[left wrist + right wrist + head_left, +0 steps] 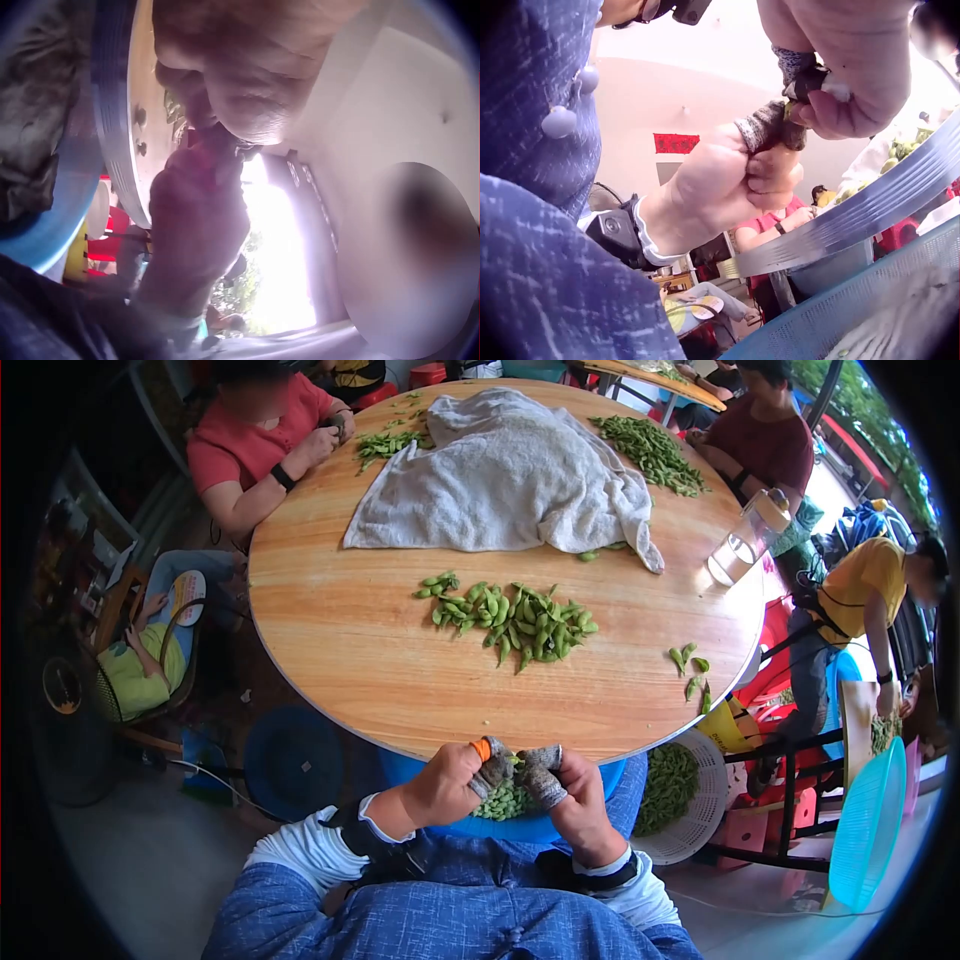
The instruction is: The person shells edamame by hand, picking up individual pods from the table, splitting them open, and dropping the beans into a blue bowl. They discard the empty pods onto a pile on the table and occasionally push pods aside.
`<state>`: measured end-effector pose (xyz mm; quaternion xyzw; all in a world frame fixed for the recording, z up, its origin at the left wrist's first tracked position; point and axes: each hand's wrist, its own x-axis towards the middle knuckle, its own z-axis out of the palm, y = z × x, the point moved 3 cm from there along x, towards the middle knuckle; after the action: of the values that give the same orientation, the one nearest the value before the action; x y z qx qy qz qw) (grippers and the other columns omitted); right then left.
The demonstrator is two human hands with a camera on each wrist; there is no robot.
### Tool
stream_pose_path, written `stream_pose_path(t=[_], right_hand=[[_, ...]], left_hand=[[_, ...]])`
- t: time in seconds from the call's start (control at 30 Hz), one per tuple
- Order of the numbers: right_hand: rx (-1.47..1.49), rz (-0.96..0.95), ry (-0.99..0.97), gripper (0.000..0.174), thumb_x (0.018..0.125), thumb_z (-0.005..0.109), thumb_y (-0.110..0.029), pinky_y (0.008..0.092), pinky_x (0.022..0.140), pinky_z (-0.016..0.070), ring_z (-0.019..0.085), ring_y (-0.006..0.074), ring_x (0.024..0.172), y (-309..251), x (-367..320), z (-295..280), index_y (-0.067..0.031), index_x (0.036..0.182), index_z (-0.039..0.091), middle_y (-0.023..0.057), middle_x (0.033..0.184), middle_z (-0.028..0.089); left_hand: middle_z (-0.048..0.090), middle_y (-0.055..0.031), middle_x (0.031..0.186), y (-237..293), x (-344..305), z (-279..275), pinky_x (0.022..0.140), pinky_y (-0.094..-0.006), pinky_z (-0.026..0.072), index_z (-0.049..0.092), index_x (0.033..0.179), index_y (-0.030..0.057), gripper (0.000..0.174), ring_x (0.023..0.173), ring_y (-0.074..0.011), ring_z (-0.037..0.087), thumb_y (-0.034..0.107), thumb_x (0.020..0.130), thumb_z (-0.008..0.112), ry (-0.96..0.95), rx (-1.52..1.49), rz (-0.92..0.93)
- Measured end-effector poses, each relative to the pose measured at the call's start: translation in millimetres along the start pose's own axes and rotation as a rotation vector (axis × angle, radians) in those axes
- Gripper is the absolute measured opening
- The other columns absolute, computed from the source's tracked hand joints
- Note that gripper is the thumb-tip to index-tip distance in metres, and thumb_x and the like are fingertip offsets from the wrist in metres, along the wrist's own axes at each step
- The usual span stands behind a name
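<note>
Head view: I see the left hand (440, 788) and the right hand (585, 810) raised together at the near edge of the round wooden surface (320, 630); both are pinched narrow, fingertips meeting on a small green pod (517, 761); grey finger covers (543, 758) wrap some of the digits, and an orange band (481, 750) sits on the left hand. The pod is above a blue tub (398, 768), which holds shelled beans (503, 804). On the surface I log a loose heap of pods (535, 625), a rumpled grey cloth (500, 480) beyond it, and a clear bottle (740, 550) toward the right edge. A white basket (712, 785) of pods stands to the right, lower than the surface

Left wrist view: both hands touch near the middle, bright glare behind; the fingertips are dark, so from this angle I cannot tell the pod's outline

Right wrist view: the right hand's thumb and fingers are closed in tightly against the left hand's covered fingertips; a sliver of green shows between them. The surface's metallic rim runs below and to the right of the hands
</note>
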<state>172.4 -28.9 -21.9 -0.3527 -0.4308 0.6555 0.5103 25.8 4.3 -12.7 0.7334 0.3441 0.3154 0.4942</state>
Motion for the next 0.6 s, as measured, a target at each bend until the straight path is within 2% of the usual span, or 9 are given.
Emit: stream_pose_path(t=[0.1,0.17,0.27,0.37,0.4,0.5,0.53,0.6], right_hand=[[-0.066,-0.024,0.021,0.016,0.081,0.053,-0.007,0.0219,0.068,0.0415,0.052,0.0085,0.075,1,0,-2,0.0026,0.093,0.055,0.0022,0.085,0.058],[-0.158,-0.045,0.045,0.014,0.080,0.053,-0.005,0.0229,0.066,0.0424,0.053,0.0085,0.074,-2,2,-3,0.0024,0.091,0.055,0.0033,0.083,0.059],[-0.667,-0.166,0.053,0.011,0.076,0.054,0.000,0.0243,0.061,0.0433,0.054,0.0106,0.071,-20,3,5,0.0023,0.087,0.055,0.0064,0.079,0.059],[-0.874,-0.299,0.095,0.016,0.066,0.058,0.004,0.0302,0.055,0.0426,0.056,0.0276,0.065,-22,7,10,0.0005,0.082,0.056,0.0157,0.072,0.055],[-0.873,-0.316,0.108,0.015,0.067,0.057,0.004,0.0303,0.055,0.0428,0.056,0.0274,0.065,-25,9,11,0.0006,0.082,0.056,0.0154,0.072,0.056],[-0.798,-0.353,0.192,0.013,0.070,0.056,0.003,0.0304,0.056,0.0436,0.057,0.0264,0.066,-36,12,8,0.0008,0.083,0.055,0.0146,0.072,0.056],[-0.722,-0.358,0.244,0.013,0.072,0.056,0.003,0.0301,0.057,0.0440,0.057,0.0258,0.066,-39,11,2,0.0008,0.084,0.055,0.0145,0.072,0.057],[-0.593,-0.287,0.391,0.011,0.076,0.055,0.001,0.0233,0.061,0.0438,0.054,0.0113,0.068,-38,3,-23,0.0017,0.087,0.055,0.0072,0.074,0.059]], left_hand=[[0.056,-0.0020,0.072,-5,4,-3,0.061,-0.0225,0.0409,0.053,0.082,-0.0009,0.009,0.068,-0.0088,0.051,0.006,0.082,0.046,-0.098,-0.235,-0.162],[0.055,0.0000,0.071,0,5,-4,0.060,-0.0219,0.0402,0.052,0.083,-0.0009,0.010,0.068,-0.0065,0.048,0.006,0.083,0.045,-0.101,-0.171,-0.163],[0.054,-0.0014,0.068,1,10,-6,0.059,-0.0227,0.0407,0.052,0.083,-0.0016,0.009,0.066,-0.0060,0.047,0.002,0.080,0.044,-0.073,-0.161,-0.172],[0.054,-0.0034,0.067,-7,14,-3,0.059,-0.0239,0.0411,0.052,0.084,-0.0023,0.011,0.066,-0.0068,0.047,-0.001,0.077,0.044,-0.013,-0.304,-0.256],[0.054,-0.0038,0.067,-10,16,-1,0.059,-0.0243,0.0412,0.052,0.085,-0.0024,0.012,0.066,-0.0070,0.047,-0.002,0.076,0.043,0.010,-0.369,-0.294],[0.053,0.0001,0.075,-10,22,2,0.060,-0.0212,0.0406,0.052,0.089,-0.0007,0.015,0.068,-0.0063,0.047,-0.003,0.078,0.042,0.040,-0.399,-0.195],[0.053,-0.0028,0.075,-8,24,-1,0.061,-0.0222,0.0408,0.052,0.090,-0.0003,0.018,0.068,-0.0082,0.048,-0.003,0.077,0.042,0.025,-0.285,-0.198],[0.052,-0.0086,0.073,-1,29,-7,0.062,-0.0241,0.0414,0.054,0.093,0.0004,0.024,0.068,-0.0121,0.050,-0.004,0.074,0.040,-0.005,-0.056,-0.202]])
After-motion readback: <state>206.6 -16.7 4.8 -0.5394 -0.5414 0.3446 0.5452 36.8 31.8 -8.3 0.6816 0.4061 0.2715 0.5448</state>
